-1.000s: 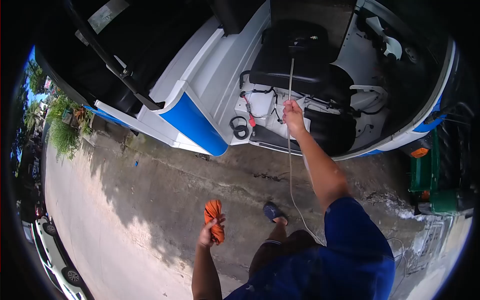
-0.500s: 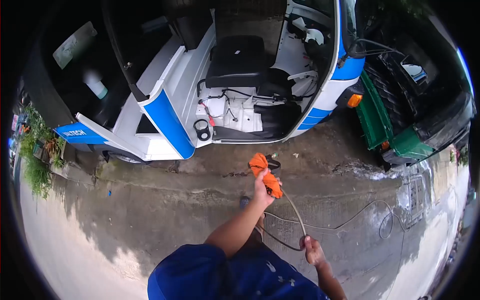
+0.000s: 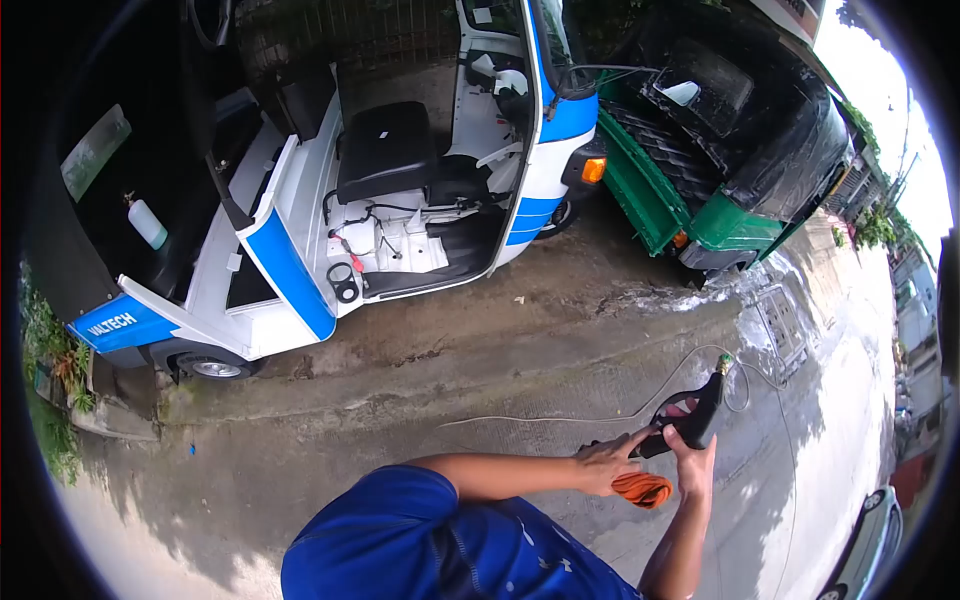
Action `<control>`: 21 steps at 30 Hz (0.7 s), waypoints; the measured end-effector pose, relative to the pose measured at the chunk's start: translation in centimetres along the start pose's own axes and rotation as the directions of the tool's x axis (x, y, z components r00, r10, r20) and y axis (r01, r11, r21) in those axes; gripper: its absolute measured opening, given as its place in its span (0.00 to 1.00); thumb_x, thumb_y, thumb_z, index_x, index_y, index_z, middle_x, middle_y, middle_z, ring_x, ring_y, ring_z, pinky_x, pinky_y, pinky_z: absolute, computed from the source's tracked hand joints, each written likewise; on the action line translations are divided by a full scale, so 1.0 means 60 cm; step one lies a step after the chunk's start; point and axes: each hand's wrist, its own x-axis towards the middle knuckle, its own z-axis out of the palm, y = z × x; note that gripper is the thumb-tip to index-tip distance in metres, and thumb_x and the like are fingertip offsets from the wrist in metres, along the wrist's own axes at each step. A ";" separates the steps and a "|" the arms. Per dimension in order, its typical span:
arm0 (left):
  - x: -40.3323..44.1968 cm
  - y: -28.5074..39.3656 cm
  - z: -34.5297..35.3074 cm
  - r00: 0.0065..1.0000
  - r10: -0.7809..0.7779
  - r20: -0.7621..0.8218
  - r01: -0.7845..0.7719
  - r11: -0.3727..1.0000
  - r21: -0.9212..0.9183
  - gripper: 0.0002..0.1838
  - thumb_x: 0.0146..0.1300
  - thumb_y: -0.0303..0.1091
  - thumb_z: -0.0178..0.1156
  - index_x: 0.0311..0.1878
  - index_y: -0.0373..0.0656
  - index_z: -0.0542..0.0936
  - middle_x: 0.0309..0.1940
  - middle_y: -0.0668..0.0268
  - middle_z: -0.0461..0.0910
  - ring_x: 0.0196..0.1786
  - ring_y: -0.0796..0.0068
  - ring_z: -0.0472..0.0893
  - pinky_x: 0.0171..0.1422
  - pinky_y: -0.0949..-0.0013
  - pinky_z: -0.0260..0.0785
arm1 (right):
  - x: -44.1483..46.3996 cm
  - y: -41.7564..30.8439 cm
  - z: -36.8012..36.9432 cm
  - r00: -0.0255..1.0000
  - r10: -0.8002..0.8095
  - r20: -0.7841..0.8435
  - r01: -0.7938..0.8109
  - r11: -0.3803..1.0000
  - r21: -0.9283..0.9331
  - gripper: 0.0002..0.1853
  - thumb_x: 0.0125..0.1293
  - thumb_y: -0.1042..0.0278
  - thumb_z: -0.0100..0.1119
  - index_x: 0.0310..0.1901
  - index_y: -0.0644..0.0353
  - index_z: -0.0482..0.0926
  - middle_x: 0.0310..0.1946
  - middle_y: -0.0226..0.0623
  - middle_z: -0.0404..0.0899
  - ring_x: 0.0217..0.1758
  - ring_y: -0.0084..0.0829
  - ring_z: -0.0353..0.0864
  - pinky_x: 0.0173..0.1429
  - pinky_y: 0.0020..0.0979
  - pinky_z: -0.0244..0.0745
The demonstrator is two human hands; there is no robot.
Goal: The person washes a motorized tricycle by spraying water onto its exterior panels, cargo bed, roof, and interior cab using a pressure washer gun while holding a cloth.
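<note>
A black, pistol-shaped spray gun [image 3: 708, 405] with a smooth, hard-looking body and an open guard loop is held over the pavement, in front of the person and toward their right. The right hand [image 3: 692, 462] is wrapped around it, thumb laid across the body and some fingers passing into the loop. The left hand [image 3: 605, 467] is partly closed on a bunched orange cloth [image 3: 642, 489], soft and deeply wrinkled; its forefinger extends to the gun's rear, though whether it presses there cannot be told. At the gun's far end sits a small greenish, metallic-looking fitting [image 3: 725, 364]. Near it, a thin, pale hose [image 3: 600, 418] loops and trails across rough, damp-stained concrete [image 3: 400, 440]. Beyond lies a rectangular slotted drain cover [image 3: 782, 325]. Farther off stands a glossy blue-and-white three-wheeler [image 3: 292, 275], with a padded black seat [image 3: 385, 155] above exposed wiring and a translucent spray bottle [image 3: 147, 224] in its rear. Beside it is a green three-wheeler [image 3: 735, 222] with a dark, wrinkled cover.
</note>
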 end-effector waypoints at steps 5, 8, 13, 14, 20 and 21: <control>-0.063 -0.029 -0.003 0.987 0.156 0.049 -0.161 0.977 0.139 0.18 0.57 0.33 0.74 0.51 0.45 0.85 0.85 0.49 0.47 0.81 0.40 0.63 0.76 0.49 0.72 | -0.014 0.122 0.072 0.789 -0.045 -0.613 0.122 0.989 0.085 0.20 0.76 0.62 0.69 0.61 0.67 0.80 0.43 0.36 0.86 0.40 0.28 0.86 0.50 0.34 0.80; -0.161 -0.136 -0.004 0.996 0.068 0.052 -0.066 0.997 -0.032 0.17 0.57 0.37 0.76 0.47 0.43 0.85 0.74 0.51 0.70 0.84 0.47 0.61 0.74 0.50 0.73 | -0.021 0.111 0.025 0.740 -0.148 -0.656 0.184 0.983 -0.014 0.15 0.75 0.60 0.69 0.51 0.65 0.84 0.30 0.31 0.82 0.29 0.24 0.81 0.36 0.31 0.76; -0.471 -0.364 -0.041 0.554 -0.805 -0.212 0.804 0.583 -0.116 0.29 0.50 0.39 0.77 0.56 0.41 0.84 0.46 0.51 0.89 0.50 0.48 0.89 0.56 0.51 0.81 | -0.056 0.036 -0.060 0.825 -0.158 -0.542 -0.077 0.920 -0.385 0.13 0.71 0.61 0.71 0.39 0.64 0.84 0.21 0.28 0.76 0.23 0.22 0.74 0.31 0.31 0.70; -0.557 -0.411 -0.042 0.252 -0.956 -0.153 0.899 0.289 -0.329 0.25 0.51 0.37 0.77 0.53 0.42 0.85 0.42 0.55 0.89 0.43 0.55 0.90 0.47 0.53 0.81 | -0.064 0.017 -0.061 0.846 -0.175 -0.503 -0.101 0.875 -0.474 0.13 0.69 0.61 0.72 0.40 0.65 0.84 0.22 0.31 0.76 0.25 0.26 0.74 0.34 0.34 0.71; -0.879 -0.397 -0.076 -0.592 -0.805 -0.030 0.638 -0.445 -0.629 0.21 0.52 0.38 0.79 0.48 0.43 0.86 0.37 0.59 0.88 0.37 0.63 0.88 0.40 0.56 0.79 | -0.108 -0.159 -0.028 0.970 -0.122 -0.211 -0.065 0.704 -0.707 0.18 0.60 0.60 0.78 0.42 0.65 0.83 0.26 0.45 0.80 0.30 0.43 0.79 0.42 0.40 0.76; -0.898 -0.396 -0.072 -0.613 -0.790 -0.021 0.636 -0.478 -0.606 0.21 0.52 0.38 0.79 0.48 0.43 0.86 0.37 0.59 0.88 0.37 0.63 0.88 0.40 0.56 0.79 | -0.105 -0.198 -0.015 0.985 -0.104 -0.140 -0.029 0.694 -0.719 0.18 0.59 0.60 0.78 0.42 0.65 0.84 0.26 0.46 0.81 0.30 0.44 0.81 0.43 0.40 0.77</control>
